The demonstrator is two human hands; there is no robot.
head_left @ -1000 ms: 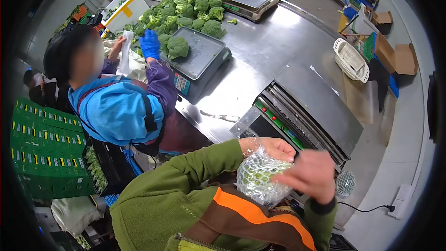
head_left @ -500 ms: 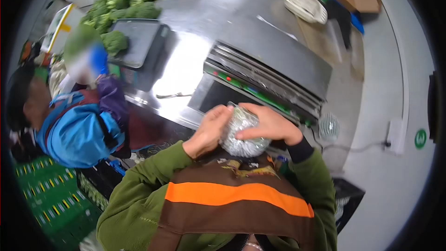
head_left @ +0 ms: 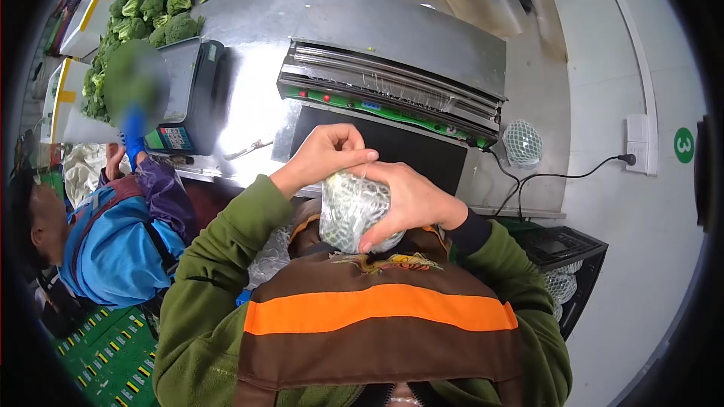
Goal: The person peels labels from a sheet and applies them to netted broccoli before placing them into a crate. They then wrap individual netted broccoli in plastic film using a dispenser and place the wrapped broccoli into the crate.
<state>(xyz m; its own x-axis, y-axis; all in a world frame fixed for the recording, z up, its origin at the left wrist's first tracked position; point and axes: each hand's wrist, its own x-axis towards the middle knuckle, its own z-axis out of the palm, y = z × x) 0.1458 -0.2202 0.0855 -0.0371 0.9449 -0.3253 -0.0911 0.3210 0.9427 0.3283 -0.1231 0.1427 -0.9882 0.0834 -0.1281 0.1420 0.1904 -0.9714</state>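
Note:
A round greenish piece of produce in a white foam net [head_left: 354, 211], covered with clear film, is held against the front of my brown apron. My right hand [head_left: 418, 200] wraps around its right side, thumb low and index finger along the top. Above its upper edge, my left hand [head_left: 328, 157] is closed, with curled fingers and the thumb tip meeting my right index finger. It appears to pinch the film there, though the grip is partly hidden. Just beyond my hands is a film-wrapping machine [head_left: 392, 87] with a dark plate [head_left: 422, 166] in front.
Another net-covered round item [head_left: 522, 143] sits right of the machine, above a black cable [head_left: 566, 173]. A black crate [head_left: 558, 249] holds more netted items. At left are a scale [head_left: 192, 83], piled broccoli [head_left: 151, 11] and a co-worker in blue [head_left: 117, 234] wearing a blue glove.
The view has shifted, showing the machine further left and more crate at right. My left hand has moved from the bundle's side to its top; my right hand still holds it.

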